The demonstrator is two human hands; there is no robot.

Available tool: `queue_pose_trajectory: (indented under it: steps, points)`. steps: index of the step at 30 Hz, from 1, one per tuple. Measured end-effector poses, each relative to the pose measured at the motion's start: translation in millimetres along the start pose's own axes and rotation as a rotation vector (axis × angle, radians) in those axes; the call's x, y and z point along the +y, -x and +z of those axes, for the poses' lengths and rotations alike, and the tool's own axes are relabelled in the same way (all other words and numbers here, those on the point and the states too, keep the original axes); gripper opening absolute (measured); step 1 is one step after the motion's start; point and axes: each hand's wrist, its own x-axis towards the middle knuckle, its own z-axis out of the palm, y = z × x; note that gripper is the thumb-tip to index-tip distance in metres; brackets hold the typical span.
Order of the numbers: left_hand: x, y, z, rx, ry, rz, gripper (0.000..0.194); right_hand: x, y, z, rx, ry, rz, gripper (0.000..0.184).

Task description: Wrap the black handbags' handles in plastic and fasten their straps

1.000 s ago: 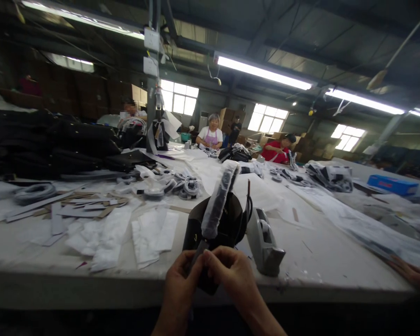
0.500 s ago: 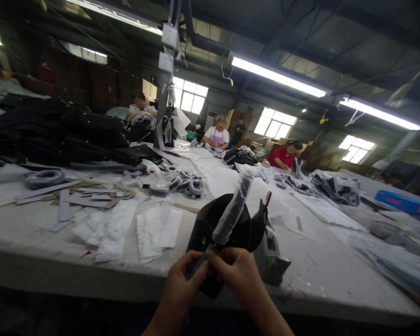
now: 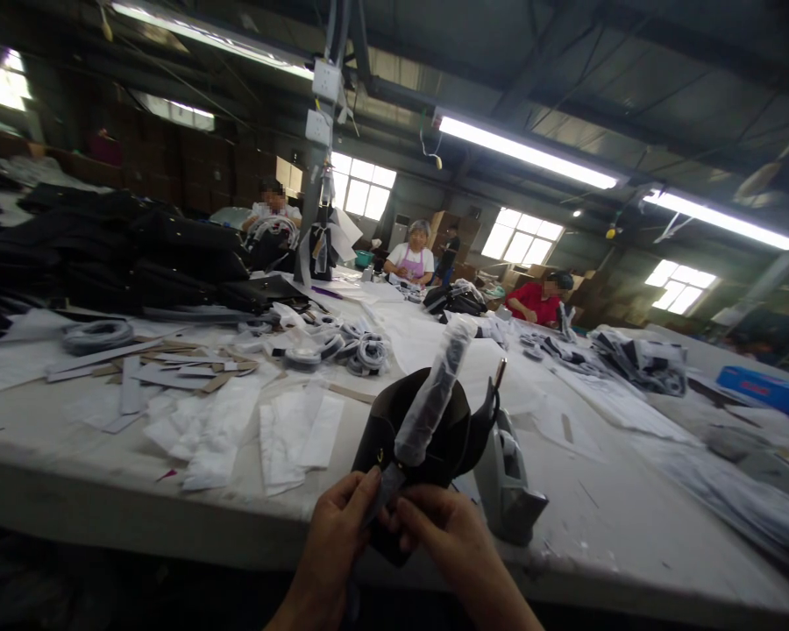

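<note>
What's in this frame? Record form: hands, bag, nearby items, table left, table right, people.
left hand: thumb and fingers holding grey strip
right hand: fingers curled beside strip; contact unclear
bag: black bag, wrapped handle sticking up
nearby: grey tape dispenser, right of bag
table left: white sheets, black pile
table right: blue box
people: red top, purple apron, across table
</note>
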Motion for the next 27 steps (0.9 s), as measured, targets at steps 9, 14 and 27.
queue_pose_trajectory:
  steps: [9,14,27]
  points:
    - [13,2,-10.6,-0.245,-0.031,-0.073,0.038,10,9,-2,0.048,-0.056,0.048,0.041]
    - [17,3,-16.9,-0.248,-0.037,-0.098,0.035,14,10,2,0.077,-0.027,0.045,0.042]
    - [18,2,-18.3,-0.271,-0.073,-0.147,0.037,20,15,3,0.101,-0.033,0.079,0.043]
